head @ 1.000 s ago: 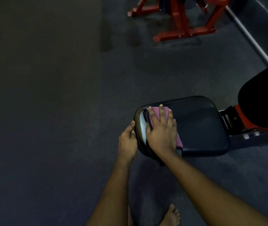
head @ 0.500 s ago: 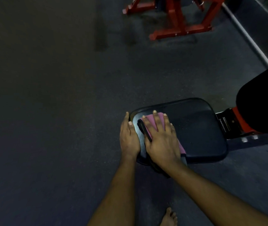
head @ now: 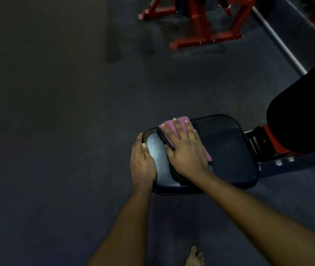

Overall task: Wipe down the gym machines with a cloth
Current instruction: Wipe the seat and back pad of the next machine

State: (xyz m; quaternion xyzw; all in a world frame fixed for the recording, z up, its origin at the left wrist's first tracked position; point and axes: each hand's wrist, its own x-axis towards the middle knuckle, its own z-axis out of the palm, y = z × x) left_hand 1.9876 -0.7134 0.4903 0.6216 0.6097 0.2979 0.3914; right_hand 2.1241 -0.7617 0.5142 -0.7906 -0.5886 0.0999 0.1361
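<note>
Pink folded cloth (head: 173,128) on the far left part of a black padded seat (head: 226,150), in dim light.
The right hand (head: 187,153) presses it flat, fingers straight; the left hand (head: 143,165) lies on the seat's edge, fingers partly hidden, grasp unclear.

The right hand (head: 186,150) presses a pink cloth (head: 179,124) flat on the black seat pad (head: 227,148); the left hand (head: 142,164) rests on its left edge.

The floor (head: 56,131) is dark speckled rubber matting, dimly lit and darkest toward the left. A darker patch (head: 112,45) shows on it near the top. Beyond stands a red metal frame (head: 202,29), its feet flat on the floor. At the upper right a pale rail (head: 279,45) runs slantwise.
</note>
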